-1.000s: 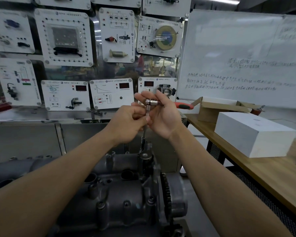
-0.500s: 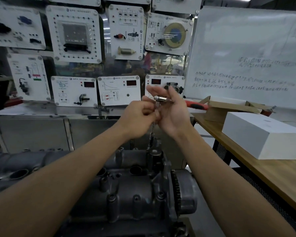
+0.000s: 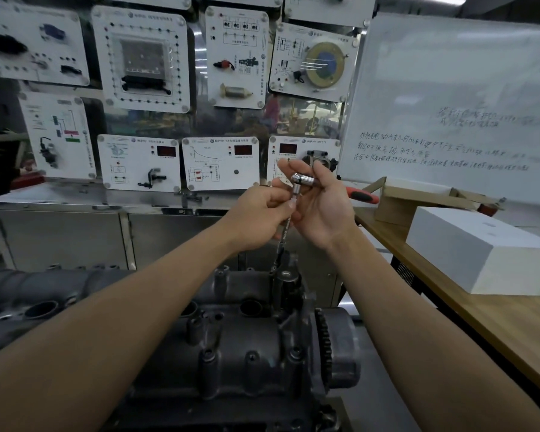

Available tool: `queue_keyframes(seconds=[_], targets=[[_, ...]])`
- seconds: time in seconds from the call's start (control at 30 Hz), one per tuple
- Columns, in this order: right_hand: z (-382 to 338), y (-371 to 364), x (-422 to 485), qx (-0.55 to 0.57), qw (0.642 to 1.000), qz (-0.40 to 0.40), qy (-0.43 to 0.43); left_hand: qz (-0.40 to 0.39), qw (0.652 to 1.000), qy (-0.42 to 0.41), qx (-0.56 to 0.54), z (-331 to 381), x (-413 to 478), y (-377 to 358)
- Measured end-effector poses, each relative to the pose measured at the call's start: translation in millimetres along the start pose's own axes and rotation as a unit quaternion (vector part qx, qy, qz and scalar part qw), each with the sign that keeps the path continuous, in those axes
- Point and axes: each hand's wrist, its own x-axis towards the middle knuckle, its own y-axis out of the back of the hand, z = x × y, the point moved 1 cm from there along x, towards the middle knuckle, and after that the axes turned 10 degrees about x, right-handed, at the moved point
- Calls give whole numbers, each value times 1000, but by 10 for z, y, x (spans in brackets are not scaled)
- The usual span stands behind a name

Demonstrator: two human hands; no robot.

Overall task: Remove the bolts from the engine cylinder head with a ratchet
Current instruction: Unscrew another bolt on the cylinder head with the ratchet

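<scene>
Our left hand [image 3: 256, 213] pinches the extension bar [image 3: 286, 232] just under the ratchet [image 3: 304, 179] our right hand [image 3: 321, 210] grips, the bar's long axis dropping below both grips into the cylinder head [image 3: 247, 338], bolt hidden.

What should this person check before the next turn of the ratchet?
1. The right hand holds the ratchet near its head: ok.
2. The left hand pinches the extension bar just under that head: ok.
3. Bar's lower end properly seated down at the cylinder head: cannot tell, too dark.
4. Bar standing straight: not ok, it slants.
5. The red handle has swing room beside the cardboard box: cannot tell.
</scene>
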Motion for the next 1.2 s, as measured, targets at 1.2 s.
queue_keyframes(seconds=[1.2], targets=[[30,-61,-69,-50,997,53,23,23,996,-66,63,-70,-16,-1]])
